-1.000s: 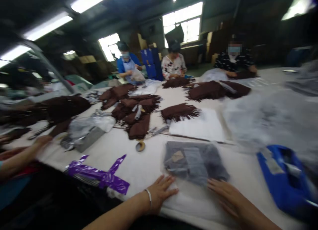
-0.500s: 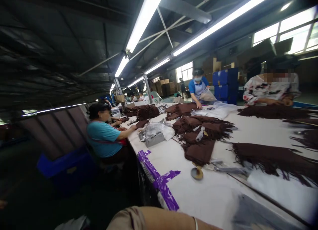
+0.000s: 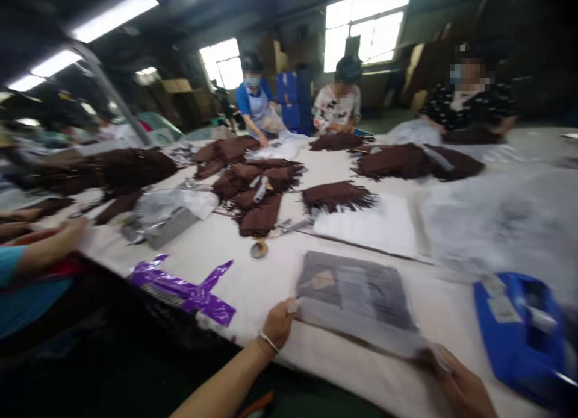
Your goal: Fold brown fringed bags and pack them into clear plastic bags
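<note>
In front of me on the white table lies a clear plastic bag (image 3: 356,291) with a folded grey cloth inside. A pale label or card shows through it. My left hand (image 3: 279,324), with a white band at the wrist, pinches the bag's near left corner. At the near right corner, my right hand (image 3: 460,379) is closed on the bag's edge, slightly blurred. A blue tape dispenser (image 3: 519,333) stands to the right of the bag. Beyond the bag sits a roll of tape (image 3: 259,249).
Brown fringed scarves (image 3: 338,195) lie in piles across the table (image 3: 280,267). Purple tape (image 3: 198,291) covers its near left edge. A grey box (image 3: 171,225) sits under clear plastic. Co-workers work along the far side; a co-worker's arm (image 3: 40,249) reaches in at left.
My view has swung to the right and down. Both my hands and the bagged grey cloth now show; before, only a forearm and part of the bag were visible.
</note>
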A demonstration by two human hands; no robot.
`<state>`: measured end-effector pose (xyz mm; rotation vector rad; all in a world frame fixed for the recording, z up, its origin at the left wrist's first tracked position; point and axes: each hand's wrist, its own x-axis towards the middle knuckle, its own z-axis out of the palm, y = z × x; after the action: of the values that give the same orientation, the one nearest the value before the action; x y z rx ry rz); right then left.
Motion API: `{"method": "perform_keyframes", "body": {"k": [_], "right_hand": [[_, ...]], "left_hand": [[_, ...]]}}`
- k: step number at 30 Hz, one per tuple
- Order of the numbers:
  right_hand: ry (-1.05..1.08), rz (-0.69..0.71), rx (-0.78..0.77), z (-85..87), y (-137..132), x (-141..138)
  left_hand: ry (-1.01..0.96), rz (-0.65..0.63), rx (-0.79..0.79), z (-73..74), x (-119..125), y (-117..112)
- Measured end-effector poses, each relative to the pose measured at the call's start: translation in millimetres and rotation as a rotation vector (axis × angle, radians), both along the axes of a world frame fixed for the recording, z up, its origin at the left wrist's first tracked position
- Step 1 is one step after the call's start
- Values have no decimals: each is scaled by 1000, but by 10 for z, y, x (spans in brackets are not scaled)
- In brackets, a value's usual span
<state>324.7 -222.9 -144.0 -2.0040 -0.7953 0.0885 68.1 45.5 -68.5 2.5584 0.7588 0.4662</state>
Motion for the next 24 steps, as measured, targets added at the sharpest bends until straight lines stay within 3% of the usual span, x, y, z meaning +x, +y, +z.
{"method": "perform_keyframes", "body": {"k": [2, 5, 10, 12, 14, 16, 18, 21, 24], "right_hand": [[39, -29, -72, -36, -233, -111], [38, -67, -188, -19, -198, -261], [-48, -96, -453, 98, -74, -339], [-87, -85, -532, 122, -74, -323], [-116, -80, -576, 133, -68, -304], [-120, -74, -565, 143, -51, -288], [-83, -63, -507, 150, -46, -269], [48, -121, -384, 148, -145, -204], [291, -262, -144, 153, -425, -56]], "left_hand": [[10, 56, -4, -115, 64, 42], [66, 161, 44, -151, 133, 101], [328, 259, 202, 94, 229, 224], [317, 199, 339, 232, 307, 233], [137, 47, 462, 338, 433, 162], [-14, -153, 490, 371, 600, 19], [-52, -307, 411, 319, 772, -135], [-37, -343, 263, 148, 944, -254], [-60, -332, 204, 10, 984, -212]]}}
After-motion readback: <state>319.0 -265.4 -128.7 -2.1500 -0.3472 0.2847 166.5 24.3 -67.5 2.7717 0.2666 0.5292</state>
